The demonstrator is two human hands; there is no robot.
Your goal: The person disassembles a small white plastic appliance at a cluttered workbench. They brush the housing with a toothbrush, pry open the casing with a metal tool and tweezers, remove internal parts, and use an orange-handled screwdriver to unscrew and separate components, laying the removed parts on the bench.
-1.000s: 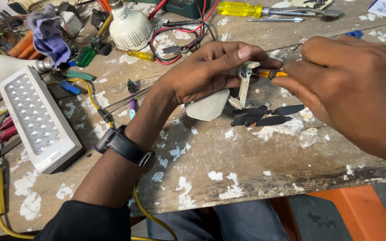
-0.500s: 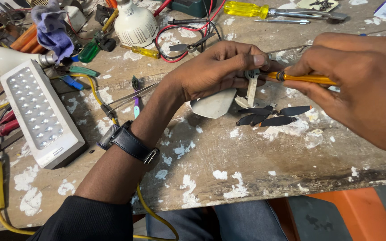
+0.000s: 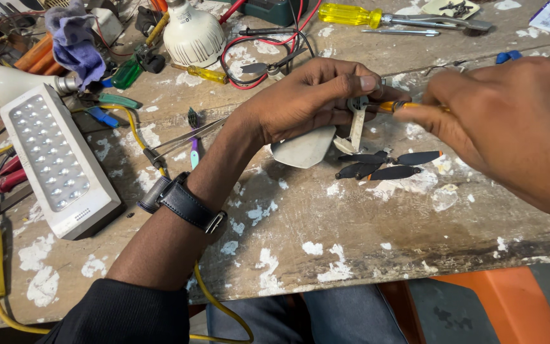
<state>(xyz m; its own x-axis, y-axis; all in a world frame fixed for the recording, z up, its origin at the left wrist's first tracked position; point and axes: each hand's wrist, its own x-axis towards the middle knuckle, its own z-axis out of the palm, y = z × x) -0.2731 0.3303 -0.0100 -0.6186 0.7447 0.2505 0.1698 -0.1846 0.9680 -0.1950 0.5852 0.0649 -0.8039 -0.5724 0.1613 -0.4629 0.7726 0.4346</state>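
Evidently, near the surface's far edge, the left hand clamped the small white part steady while the right hand gripped a yellow screwdriver against it.

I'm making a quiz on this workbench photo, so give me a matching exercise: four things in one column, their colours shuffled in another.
1. cloth
2. big screwdriver handle
3. wristwatch strap
4. LED lamp panel

a. white
b. black
c. purple
d. yellow

Pairs: 1-c, 2-d, 3-b, 4-a
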